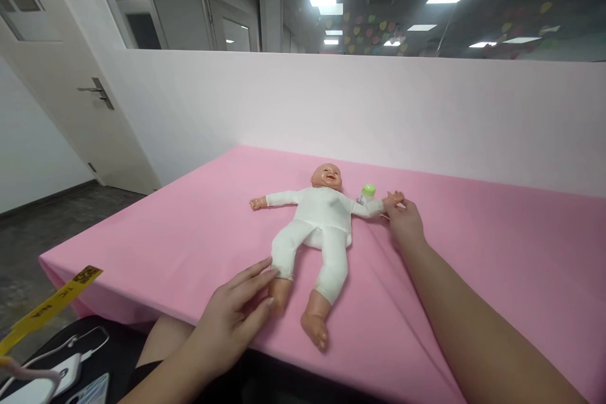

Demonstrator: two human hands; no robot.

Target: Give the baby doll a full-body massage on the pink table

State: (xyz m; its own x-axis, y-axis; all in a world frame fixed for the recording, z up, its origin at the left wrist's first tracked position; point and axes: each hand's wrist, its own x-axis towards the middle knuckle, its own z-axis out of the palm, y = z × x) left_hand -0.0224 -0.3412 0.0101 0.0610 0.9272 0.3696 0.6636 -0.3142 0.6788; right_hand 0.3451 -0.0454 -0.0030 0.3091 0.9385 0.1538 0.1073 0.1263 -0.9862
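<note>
A baby doll (326, 211) in a white cloth body suit lies on its back on the pink-covered table, head toward the wall and bare feet toward me. Its arms are spread out to both sides. My left hand (237, 306) is beside the doll's lower leg on the left, fingers stretched and apart, fingertips touching the leg near the ankle. With thumb and fingers, my right hand (406, 221) pinches the doll's hand on the right side. Just behind that arm stands a small bottle with a green cap (368, 190), its lower part partly hidden by the sleeve.
The pink tablecloth (156, 233) has creases right of the doll. A white wall (379, 113) with a window above borders the table's far side. At lower left, a phone (92, 391), a white device with a cable (69, 372) and a yellow tag (52, 306) are visible.
</note>
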